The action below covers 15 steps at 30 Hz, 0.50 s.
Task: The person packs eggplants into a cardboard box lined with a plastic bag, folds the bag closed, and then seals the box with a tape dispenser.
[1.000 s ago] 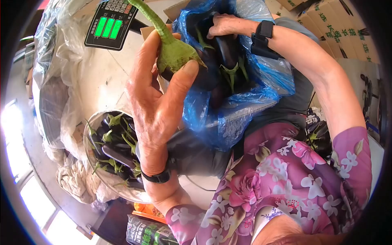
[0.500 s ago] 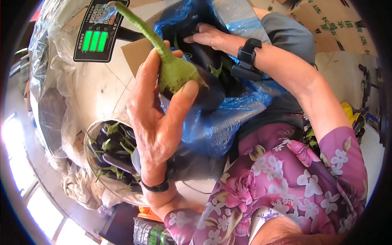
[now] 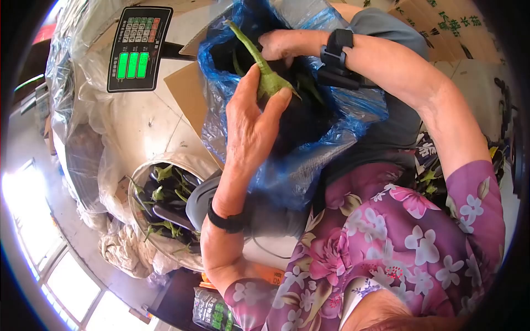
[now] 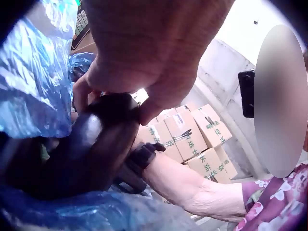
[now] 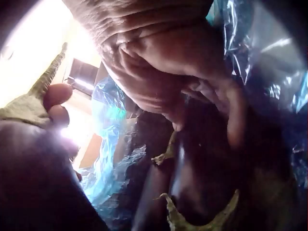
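An eggplant with a long green stem is gripped near its cap by my left hand, fingers and thumb on opposite sides, over a blue plastic bag. In the left wrist view the dark eggplant body hangs beneath my left hand. My right hand reaches into the bag. From the right wrist view, my right hand has its fingers spread downward, one fingertip at the stem of another eggplant. The held eggplant shows at the left there.
A scale display with green digits stands at the upper left. Below it is a lined round container of eggplants. A cardboard flap borders the bag's left side. Printed cartons lie at the upper right.
My left hand has carried its eggplant away from the head camera and down over the bag. My right hand remains in the bag, shifted left in view.
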Available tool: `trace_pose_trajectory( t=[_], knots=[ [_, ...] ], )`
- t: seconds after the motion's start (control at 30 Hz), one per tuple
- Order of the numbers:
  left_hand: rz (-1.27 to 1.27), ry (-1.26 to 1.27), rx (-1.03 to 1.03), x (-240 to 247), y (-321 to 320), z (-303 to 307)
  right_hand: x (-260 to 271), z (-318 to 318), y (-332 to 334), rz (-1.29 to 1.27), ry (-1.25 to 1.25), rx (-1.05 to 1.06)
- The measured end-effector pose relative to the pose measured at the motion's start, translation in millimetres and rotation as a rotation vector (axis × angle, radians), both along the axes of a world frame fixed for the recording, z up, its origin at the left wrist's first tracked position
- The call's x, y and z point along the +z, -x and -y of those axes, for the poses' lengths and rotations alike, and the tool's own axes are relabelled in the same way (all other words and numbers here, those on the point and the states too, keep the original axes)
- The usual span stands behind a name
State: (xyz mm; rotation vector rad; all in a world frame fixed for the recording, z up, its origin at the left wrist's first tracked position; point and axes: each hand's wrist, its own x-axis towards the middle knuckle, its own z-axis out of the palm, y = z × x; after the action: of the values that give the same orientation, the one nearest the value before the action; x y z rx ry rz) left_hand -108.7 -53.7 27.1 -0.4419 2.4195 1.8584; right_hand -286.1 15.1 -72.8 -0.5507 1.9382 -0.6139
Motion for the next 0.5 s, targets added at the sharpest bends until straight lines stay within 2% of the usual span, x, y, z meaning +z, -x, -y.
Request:
trace_pose_trajectory(
  t=[0.03, 0.1, 0.17, 0.2, 0.23, 0.3, 0.37, 0.43, 0.5],
  knots=[
    [0.011, -0.020, 0.027, -3.0, 3.6, -3.5, -1.9, -3.0, 0.0, 0.004, 0.005, 0.000],
    [-0.067, -0.028, 0.030, -24.8, 8.2, -8.6, -15.1, -9.0, 4.4, 0.174, 0.190, -0.119],
    [-0.046, -0.017, -0.040, -27.6, 20.2, -12.0, -21.5, -11.8, 11.5, 0.163, 0.185, -0.092],
    [0.072, 0.005, -0.068, -25.6, 24.1, -9.6, -24.0, -29.9, 16.8, 0.274, 0.330, -0.152],
    [0.072, 0.007, -0.068, -26.8, 27.0, -9.2, -17.5, -38.9, 17.3, 0.386, 0.474, -0.208],
    [0.078, -0.034, -0.138, -31.1, 32.4, -8.3, -26.5, -34.6, 20.6, 0.368, 0.413, -0.238],
    [0.068, -0.021, -0.126, -38.8, 31.3, -9.4, -12.1, -30.8, 16.9, 0.482, 0.371, -0.329],
    [0.056, -0.015, -0.106, -53.5, 26.1, -12.1, -6.9, -32.9, 8.4, 0.475, 0.284, -0.345],
    [0.064, 0.033, -0.059, -65.2, 22.5, -9.9, -10.8, -51.3, 0.6, 0.586, 0.692, -0.407]
  ],
)
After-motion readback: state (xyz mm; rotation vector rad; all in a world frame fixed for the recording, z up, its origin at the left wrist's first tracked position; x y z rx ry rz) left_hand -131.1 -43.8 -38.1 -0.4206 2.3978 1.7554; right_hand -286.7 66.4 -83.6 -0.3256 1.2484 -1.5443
